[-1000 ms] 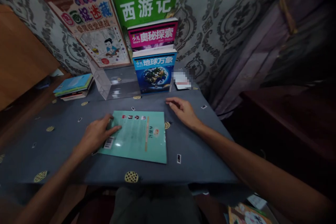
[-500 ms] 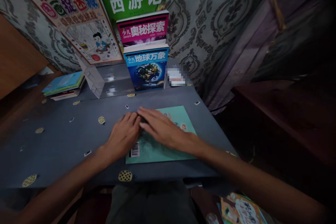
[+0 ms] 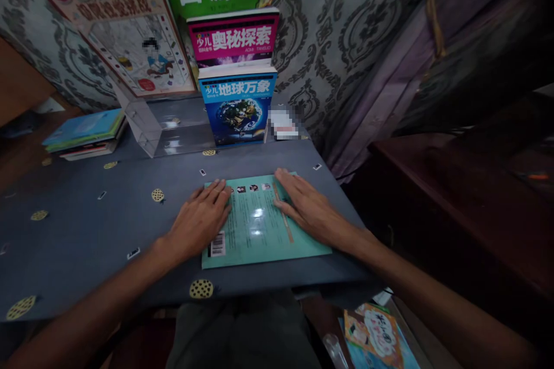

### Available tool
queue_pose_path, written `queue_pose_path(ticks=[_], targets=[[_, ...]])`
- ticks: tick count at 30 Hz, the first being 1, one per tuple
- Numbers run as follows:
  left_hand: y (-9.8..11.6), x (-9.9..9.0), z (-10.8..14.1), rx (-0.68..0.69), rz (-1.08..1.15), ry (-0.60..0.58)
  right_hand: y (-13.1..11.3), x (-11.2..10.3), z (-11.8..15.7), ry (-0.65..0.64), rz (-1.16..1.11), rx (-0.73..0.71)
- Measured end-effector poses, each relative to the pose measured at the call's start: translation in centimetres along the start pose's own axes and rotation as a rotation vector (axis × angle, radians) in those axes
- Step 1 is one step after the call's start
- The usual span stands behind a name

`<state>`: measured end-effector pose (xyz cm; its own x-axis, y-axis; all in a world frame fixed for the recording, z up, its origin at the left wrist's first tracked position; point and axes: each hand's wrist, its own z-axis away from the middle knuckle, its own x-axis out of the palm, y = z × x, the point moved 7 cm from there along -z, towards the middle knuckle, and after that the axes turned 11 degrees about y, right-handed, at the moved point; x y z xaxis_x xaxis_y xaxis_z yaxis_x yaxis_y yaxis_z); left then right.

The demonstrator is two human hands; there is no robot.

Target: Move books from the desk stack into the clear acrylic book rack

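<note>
In the head view, the left hand (image 3: pixel 198 222) and the right hand (image 3: pixel 309 207) lay flat on a teal paperback book (image 3: pixel 255 225), near the front edge of the table (image 3: pixel 73 236). Both hands were wide open with spread fingers, and they held nothing in a grip. They only pressed on the left and right parts of the book. Half a second earlier the fingers of the two hands had nearly met on the book, but now the hands were apart and the book lay almost square to the table edge, with its barcode (image 3: pixel 217 244) at lower left. Behind it, at upper middle, a blue book (image 3: pixel 237 106) stood upright in front of a pink book (image 3: pixel 232 37), with a clear plastic stand (image 3: pixel 177 132) to their left. The hands covered parts of the teal book, and its small printing was hard to read. A white object (image 3: pixel 283 122) right of the blue book was pixelated, so I could not tell what it was. A picture book (image 3: pixel 372 337) was cut off at lower right
</note>
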<state>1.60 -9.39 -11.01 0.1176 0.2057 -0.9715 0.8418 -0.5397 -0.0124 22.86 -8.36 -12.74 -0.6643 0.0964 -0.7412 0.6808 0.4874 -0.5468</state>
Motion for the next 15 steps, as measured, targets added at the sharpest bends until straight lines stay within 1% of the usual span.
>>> queue_pose_path(ticks=[3,8,11,15], targets=[[-0.3,0.0,0.5,-0.025,-0.004,0.017,1.0,-0.7,0.7,0.023,0.052,0.044],[-1.0,0.1,1.1,-0.057,0.028,-0.007,1.2,-0.4,1.0,0.025,0.072,0.039],[-1.0,-0.2,1.5,-0.050,0.051,-0.013,0.8,-0.2,1.7,0.022,0.072,0.036],[-0.5,-0.7,2.7,-0.033,0.072,-0.033,-0.8,-0.4,4.2,-0.021,0.061,0.018]])
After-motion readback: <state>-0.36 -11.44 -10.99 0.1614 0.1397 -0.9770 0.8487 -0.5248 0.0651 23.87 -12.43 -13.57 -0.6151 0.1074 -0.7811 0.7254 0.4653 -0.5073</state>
